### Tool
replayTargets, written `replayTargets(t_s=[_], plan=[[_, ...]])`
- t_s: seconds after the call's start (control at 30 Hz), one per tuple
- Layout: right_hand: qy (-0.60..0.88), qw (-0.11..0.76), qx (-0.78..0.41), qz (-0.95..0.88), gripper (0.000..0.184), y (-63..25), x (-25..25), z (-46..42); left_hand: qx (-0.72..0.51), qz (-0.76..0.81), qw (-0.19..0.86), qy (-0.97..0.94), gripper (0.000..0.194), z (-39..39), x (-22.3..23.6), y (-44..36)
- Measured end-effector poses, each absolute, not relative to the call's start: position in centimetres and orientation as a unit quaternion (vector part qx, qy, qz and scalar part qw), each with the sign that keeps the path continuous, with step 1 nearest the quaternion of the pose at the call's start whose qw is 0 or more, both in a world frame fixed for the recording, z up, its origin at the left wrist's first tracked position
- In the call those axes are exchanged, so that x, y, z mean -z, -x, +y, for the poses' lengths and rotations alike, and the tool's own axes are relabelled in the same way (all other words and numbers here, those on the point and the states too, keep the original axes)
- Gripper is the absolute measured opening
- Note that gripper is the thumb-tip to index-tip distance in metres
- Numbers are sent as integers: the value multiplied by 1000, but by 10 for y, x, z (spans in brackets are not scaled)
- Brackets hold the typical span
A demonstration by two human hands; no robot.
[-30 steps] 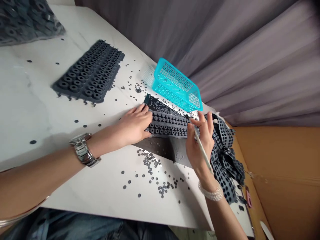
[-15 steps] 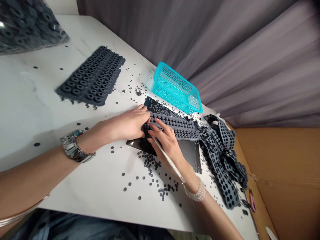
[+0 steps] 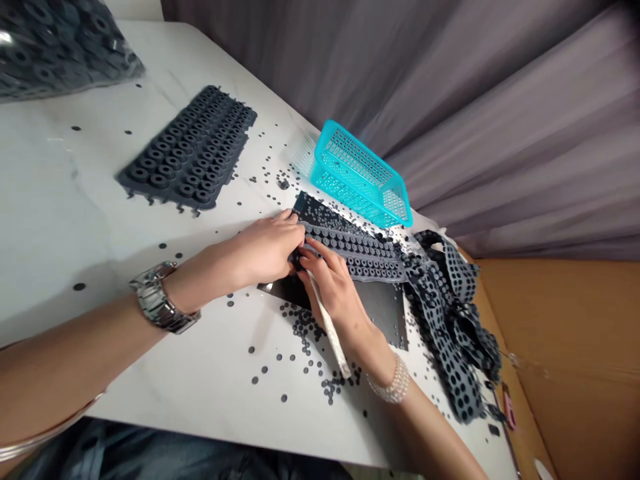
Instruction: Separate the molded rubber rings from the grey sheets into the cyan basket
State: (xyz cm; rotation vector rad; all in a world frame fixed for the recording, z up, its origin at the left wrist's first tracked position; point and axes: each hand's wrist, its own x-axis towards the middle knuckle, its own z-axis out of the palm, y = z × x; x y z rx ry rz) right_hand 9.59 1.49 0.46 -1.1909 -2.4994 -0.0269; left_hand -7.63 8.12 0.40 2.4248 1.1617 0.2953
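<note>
My left hand lies curled on the near end of a dark rubber strip of small ring parts, pressing it onto a black plate. My right hand grips a thin white stick tool, its tip at the strip's left end beside my left fingers. A watch sits on my left wrist, a bead bracelet on my right.
A second rubber mat of rings lies on the white table at the far left. A turquoise basket stands behind the strip. Punched-out perforated scraps pile at the right edge. Small black discs are scattered about. A bag of parts is top left.
My right hand has moved from the strip's right end to its left end, beside my left hand, with the stick tool now pointing back toward me.
</note>
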Motion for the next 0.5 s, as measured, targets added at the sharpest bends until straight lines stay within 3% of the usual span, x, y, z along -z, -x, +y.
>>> replayTargets(t_s=[0.2,0.37,0.5], plan=[[440,218,43,-870,22,-95,-3,11,-111,413,224,-876,29,82,-3,78],[507,296,80,-805,24,-107,-14,15,-122,408,235,-874,22,80,-10,79],[520,266,15,-811,18,-112,-21,12,-127,401,229,-878,20,81,-11,79]])
